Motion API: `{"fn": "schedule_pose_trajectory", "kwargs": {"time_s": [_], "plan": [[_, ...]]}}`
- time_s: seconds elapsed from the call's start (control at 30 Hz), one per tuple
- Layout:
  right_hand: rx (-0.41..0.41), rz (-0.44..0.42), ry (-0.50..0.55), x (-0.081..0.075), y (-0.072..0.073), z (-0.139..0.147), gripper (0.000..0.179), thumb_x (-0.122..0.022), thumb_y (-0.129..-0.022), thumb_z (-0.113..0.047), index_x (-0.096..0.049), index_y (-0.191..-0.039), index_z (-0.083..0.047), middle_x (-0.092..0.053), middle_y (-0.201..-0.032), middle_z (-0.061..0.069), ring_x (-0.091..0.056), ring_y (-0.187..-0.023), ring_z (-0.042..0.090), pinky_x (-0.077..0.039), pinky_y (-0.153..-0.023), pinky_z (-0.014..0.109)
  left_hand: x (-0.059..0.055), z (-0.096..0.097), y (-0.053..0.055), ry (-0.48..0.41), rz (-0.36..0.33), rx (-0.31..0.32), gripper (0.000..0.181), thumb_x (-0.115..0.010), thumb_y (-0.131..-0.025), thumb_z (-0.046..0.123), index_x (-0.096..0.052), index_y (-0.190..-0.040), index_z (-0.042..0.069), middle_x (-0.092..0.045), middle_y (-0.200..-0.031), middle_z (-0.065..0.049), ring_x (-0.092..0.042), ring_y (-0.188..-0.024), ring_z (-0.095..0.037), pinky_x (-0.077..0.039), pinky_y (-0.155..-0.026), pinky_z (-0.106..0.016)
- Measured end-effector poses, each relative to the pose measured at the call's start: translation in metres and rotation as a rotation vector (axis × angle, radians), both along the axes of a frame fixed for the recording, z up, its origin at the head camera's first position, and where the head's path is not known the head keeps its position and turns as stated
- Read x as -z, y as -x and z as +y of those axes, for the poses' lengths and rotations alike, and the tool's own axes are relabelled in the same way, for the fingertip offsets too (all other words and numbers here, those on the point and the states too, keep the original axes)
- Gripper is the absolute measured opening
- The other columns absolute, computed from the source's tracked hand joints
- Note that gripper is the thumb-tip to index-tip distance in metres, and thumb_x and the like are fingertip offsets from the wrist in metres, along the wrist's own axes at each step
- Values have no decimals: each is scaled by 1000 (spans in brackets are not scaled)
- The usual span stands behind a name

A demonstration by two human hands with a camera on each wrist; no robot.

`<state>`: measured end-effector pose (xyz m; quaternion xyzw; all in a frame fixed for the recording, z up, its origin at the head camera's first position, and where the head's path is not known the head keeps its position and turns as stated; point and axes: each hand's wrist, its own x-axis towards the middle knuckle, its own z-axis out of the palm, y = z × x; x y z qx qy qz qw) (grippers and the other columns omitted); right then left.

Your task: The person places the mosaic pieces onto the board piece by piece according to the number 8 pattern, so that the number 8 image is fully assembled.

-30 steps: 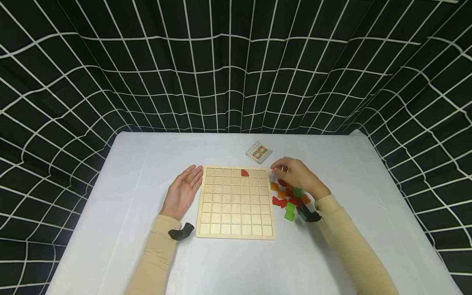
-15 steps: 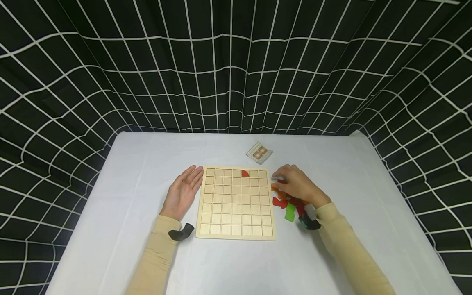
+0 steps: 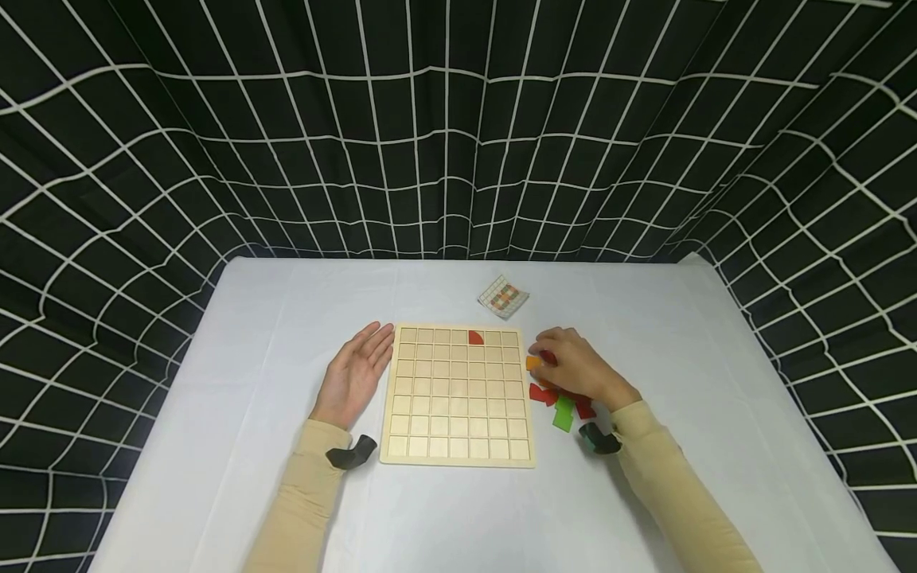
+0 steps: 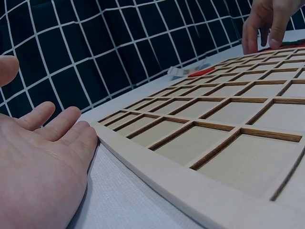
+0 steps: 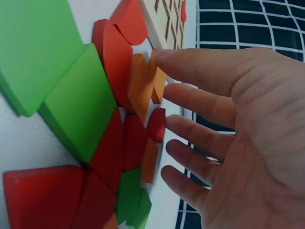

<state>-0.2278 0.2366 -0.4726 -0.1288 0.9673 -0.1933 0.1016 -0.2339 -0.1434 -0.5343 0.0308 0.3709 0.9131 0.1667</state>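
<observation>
My left hand (image 3: 351, 378) lies palm up with straight fingers, its fingertips beside the left edge of a wooden grid board (image 3: 458, 461). One red quarter-round tile (image 3: 476, 338) sits in a top-row cell of the board. Over a pile of colored tiles right of the board is my right hand (image 3: 576, 362). In the right wrist view its fingers are spread and loosely bent, with nothing gripped between them. The thumb tip is close to an orange tile (image 5: 139, 88); whether it touches is unclear. Green tiles (image 5: 78, 102) and red tiles (image 5: 118, 62) lie alongside, some overlapping.
A small patterned card (image 3: 504, 297) with a colored grid design lies behind the board's right corner. White cloth (image 3: 286, 294) covers the table. Black curtains with white grid lines (image 3: 458, 159) stand behind and at both sides.
My right hand has come slightly toward me and lower over the tile pile, covering more of it. The left hand, the board and its red tile stay put.
</observation>
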Motion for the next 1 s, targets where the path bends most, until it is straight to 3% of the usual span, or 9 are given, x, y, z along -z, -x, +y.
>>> {"fn": "schedule_pose_trajectory", "kwargs": {"time_s": [0.4,0.63,0.83,1.0], "plan": [[50,32,4,5,-1,-5,26,-74,-89,-17,-74,-113,-8,-59,-138,17,-48,-126,35,-50,-110,56,1,0,0,-15,-3,3,61,-31,-112,33,-8,-162,7,-16,-170,-14,-15,-159,-24,-15,-134,-31],[91,79,-1,6,1,-6,25,-71,-90,-16,-70,-114,-8,-67,-118,12,-53,-112,30,-54,-99,51,-1,0,-1,-14,-5,1,59,-29,-113,32,-9,-162,7,-16,-170,-14,-14,-159,-24,-14,-134,-31],[130,57,51,6,3,-6,20,-68,-93,-13,-70,-113,-10,-70,-108,10,-57,-101,27,-57,-93,50,-2,1,-2,-10,-7,1,59,-27,-113,32,-8,-162,6,-14,-171,-15,-14,-160,-24,-14,-134,-31],[140,48,131,0,8,-2,21,-65,-96,-9,-71,-116,-6,-70,-115,13,-59,-105,30,-59,-96,51,-4,0,-2,-2,-3,0,60,-28,-113,32,-8,-162,6,-14,-171,-15,-14,-160,-24,-14,-134,-32]]}}
